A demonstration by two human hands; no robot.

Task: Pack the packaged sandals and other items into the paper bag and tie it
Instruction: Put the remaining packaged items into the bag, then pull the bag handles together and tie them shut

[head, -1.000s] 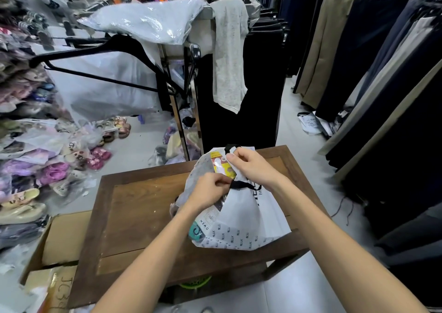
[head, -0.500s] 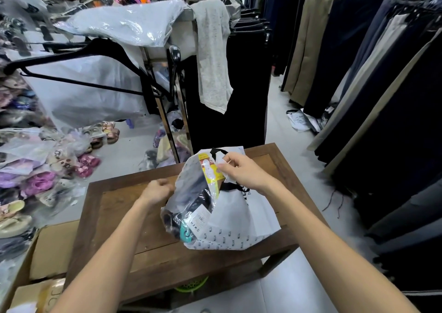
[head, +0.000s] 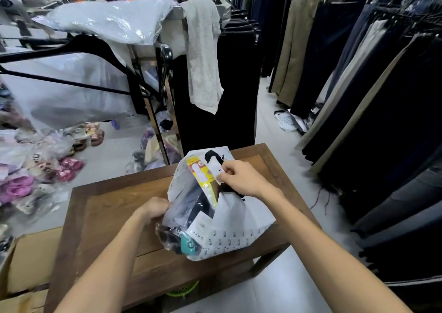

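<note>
A white paper bag (head: 239, 226) with small printed marks lies on its side on the wooden table (head: 107, 217), its mouth gaping. Inside show a clear plastic pack of dark sandals (head: 177, 238) with a teal tag, a dark item, and a yellow-and-red packet (head: 201, 171). My left hand (head: 153, 210) grips the bag's left edge and the plastic wrap. My right hand (head: 239, 178) pinches the bag's upper flap beside the black ribbon handle (head: 211, 156).
A clothes rack with a grey cloth (head: 203, 54) and plastic-covered garments stands behind the table. Hanging trousers (head: 358, 85) line the right side. Bagged sandals (head: 47, 164) lie heaped on the floor at left. Cardboard boxes (head: 31, 260) sit at the table's left.
My left hand let go of the black handle at the bag's top, swung out to the left, then came back to grip the bag's left edge. The bag's mouth has opened wider.
</note>
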